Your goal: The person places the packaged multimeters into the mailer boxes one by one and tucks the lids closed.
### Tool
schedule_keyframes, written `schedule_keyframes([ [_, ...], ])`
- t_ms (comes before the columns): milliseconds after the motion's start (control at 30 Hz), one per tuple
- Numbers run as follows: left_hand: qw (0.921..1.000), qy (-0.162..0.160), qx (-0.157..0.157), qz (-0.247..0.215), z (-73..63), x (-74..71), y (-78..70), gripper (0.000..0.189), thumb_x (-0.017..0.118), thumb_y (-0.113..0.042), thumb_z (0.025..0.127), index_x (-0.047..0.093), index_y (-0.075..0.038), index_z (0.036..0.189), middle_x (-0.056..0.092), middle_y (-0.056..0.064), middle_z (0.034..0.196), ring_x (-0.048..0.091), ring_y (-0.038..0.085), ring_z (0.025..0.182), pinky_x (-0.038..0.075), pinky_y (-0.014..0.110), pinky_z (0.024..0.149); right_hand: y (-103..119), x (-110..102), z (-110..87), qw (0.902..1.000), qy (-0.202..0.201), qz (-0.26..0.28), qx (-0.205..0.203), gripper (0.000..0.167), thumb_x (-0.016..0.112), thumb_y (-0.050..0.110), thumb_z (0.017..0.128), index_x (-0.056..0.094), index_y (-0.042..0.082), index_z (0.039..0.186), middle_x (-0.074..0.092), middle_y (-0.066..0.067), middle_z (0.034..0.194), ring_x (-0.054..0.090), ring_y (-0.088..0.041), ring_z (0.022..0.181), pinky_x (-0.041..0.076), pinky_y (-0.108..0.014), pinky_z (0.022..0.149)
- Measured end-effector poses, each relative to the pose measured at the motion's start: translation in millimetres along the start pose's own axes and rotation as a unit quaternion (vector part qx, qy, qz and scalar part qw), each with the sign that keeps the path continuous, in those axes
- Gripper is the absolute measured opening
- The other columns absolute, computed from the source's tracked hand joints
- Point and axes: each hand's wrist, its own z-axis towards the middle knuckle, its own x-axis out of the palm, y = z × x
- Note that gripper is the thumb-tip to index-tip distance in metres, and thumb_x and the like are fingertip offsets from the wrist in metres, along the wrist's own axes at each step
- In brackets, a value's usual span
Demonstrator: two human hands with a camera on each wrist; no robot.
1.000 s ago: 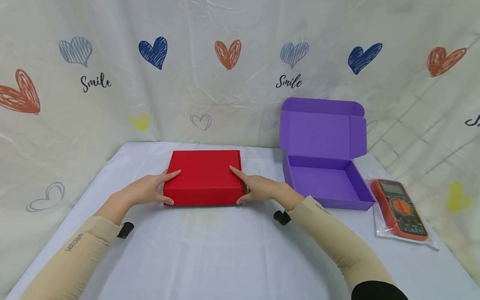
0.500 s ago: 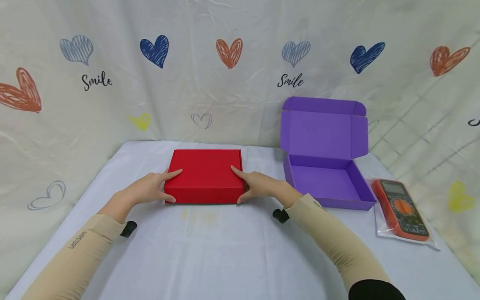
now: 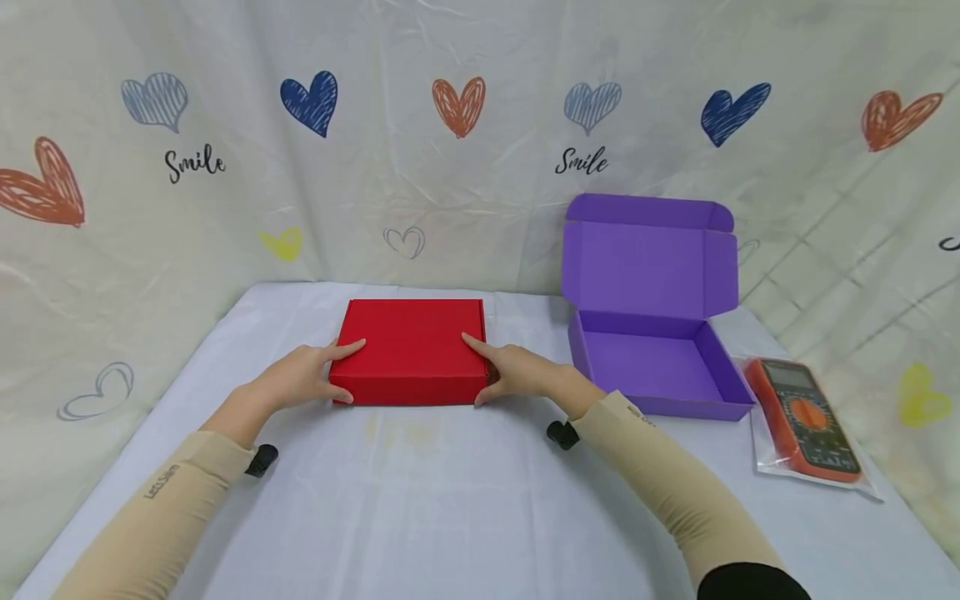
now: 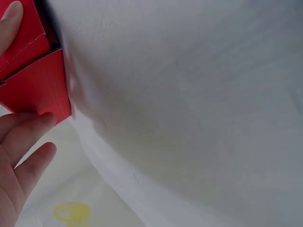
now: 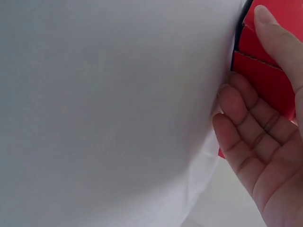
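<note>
I see a broad open stretch of bench [image 3: 405, 517] before the red box [image 3: 416, 337], flanked by the left sleeve [image 3: 157, 508] and right sleeve [image 3: 667, 479]. The left hand [image 3: 296, 379] and right hand [image 3: 523, 371] block the box's ends. Behind the right hand, a gap runs towards the purple box [image 3: 697, 408], open-topped, its raised lid [image 3: 637, 267] barring the rear; the bagged multimeter [image 3: 810, 421] crowds its right side.

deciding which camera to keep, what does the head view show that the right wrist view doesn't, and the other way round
Only the head view: the left hand, the open purple box, the multimeter in its clear bag, and the hearts printed on the backdrop.

Only the right wrist view: the palm side of the right hand's fingers, and a close look at the cut cardboard edge they sit beside.

Both: the right hand, the red box it touches, and the white cloth.
</note>
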Motion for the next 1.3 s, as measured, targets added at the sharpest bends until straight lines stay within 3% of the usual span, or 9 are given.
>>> schedule_keyframes([
  [167, 1.0000, -0.006, 0.002, 0.003, 0.7, -0.8, -0.2, 0.093, 0.087, -0.036, 0.083, 0.038, -0.017, 0.160, 0.033, 0.032, 0.158, 0.051, 0.044, 0.128, 0.052, 0.045, 0.093, -0.6, 0.8, 0.6, 1.0000, -0.006, -0.002, 0.000, 0.109, 0.086, 0.034, 0.086, 0.014, 0.016, 0.166, 0.061, -0.002, 0.090, 0.057, -0.017, 0.090, 0.046, -0.031, 0.080],
  [267, 0.9999, 0.000, 0.011, 0.009, 1.0, -1.8, 1.2, 0.094, 0.087, -0.034, 0.083, 0.037, -0.015, 0.160, 0.042, 0.032, 0.153, 0.057, 0.039, 0.118, 0.053, 0.042, 0.088, -1.4, 3.3, 2.0, 1.0000, -0.007, -0.005, -0.001, 0.110, 0.086, 0.034, 0.086, 0.013, 0.015, 0.166, 0.061, -0.002, 0.090, 0.057, -0.017, 0.089, 0.047, -0.031, 0.080],
  [400, 0.9996, 0.017, 0.022, 0.010, 0.7, -5.1, 5.6, 0.094, 0.088, -0.027, 0.083, 0.035, -0.014, 0.161, 0.066, 0.016, 0.116, 0.059, 0.026, 0.099, 0.052, 0.037, 0.081, 0.4, 6.8, 3.3, 0.9999, -0.008, -0.009, -0.005, 0.115, 0.086, 0.038, 0.085, 0.008, 0.013, 0.166, 0.062, -0.002, 0.095, 0.060, -0.016, 0.092, 0.049, -0.032, 0.085],
  [500, 0.9993, 0.033, 0.020, 0.001, 0.6, -6.8, 8.4, 0.097, 0.087, -0.024, 0.083, 0.032, -0.017, 0.162, 0.064, 0.002, 0.086, 0.059, 0.021, 0.090, 0.050, 0.036, 0.081, 2.9, 7.9, 3.1, 0.9999, -0.008, -0.007, -0.004, 0.119, 0.086, 0.039, 0.084, 0.004, 0.013, 0.166, 0.064, -0.003, 0.098, 0.062, -0.017, 0.095, 0.049, -0.035, 0.090],
  [600, 0.9989, 0.041, 0.020, -0.006, 0.4, -7.0, 9.4, 0.097, 0.087, -0.024, 0.084, 0.031, -0.019, 0.163, 0.061, -0.001, 0.077, 0.058, 0.019, 0.087, 0.049, 0.036, 0.081, 4.4, 7.8, 2.7, 1.0000, -0.003, -0.001, 0.000, 0.119, 0.086, 0.037, 0.085, 0.001, 0.014, 0.166, 0.063, -0.003, 0.098, 0.061, -0.018, 0.096, 0.048, -0.036, 0.091],
  [1067, 0.9988, 0.014, 0.018, -0.042, 3.5, -4.0, 7.9, 0.093, 0.088, -0.021, 0.083, 0.037, -0.018, 0.161, 0.064, 0.003, 0.088, 0.058, 0.023, 0.093, 0.049, 0.035, 0.080, 2.9, 2.2, 5.0, 0.9998, 0.001, -0.016, 0.014, 0.114, 0.086, 0.037, 0.085, 0.009, 0.017, 0.167, 0.062, -0.002, 0.089, 0.061, -0.017, 0.087, 0.049, -0.032, 0.080],
  [1300, 0.9992, 0.000, 0.013, -0.038, 5.9, -1.3, 8.4, 0.090, 0.087, -0.018, 0.083, 0.039, -0.018, 0.159, 0.067, 0.008, 0.105, 0.057, 0.028, 0.103, 0.051, 0.034, 0.078, 3.2, 5.4, 6.0, 0.9994, -0.015, -0.026, 0.019, 0.109, 0.085, 0.036, 0.086, 0.013, 0.018, 0.166, 0.061, -0.003, 0.093, 0.060, -0.018, 0.090, 0.050, -0.033, 0.082],
])
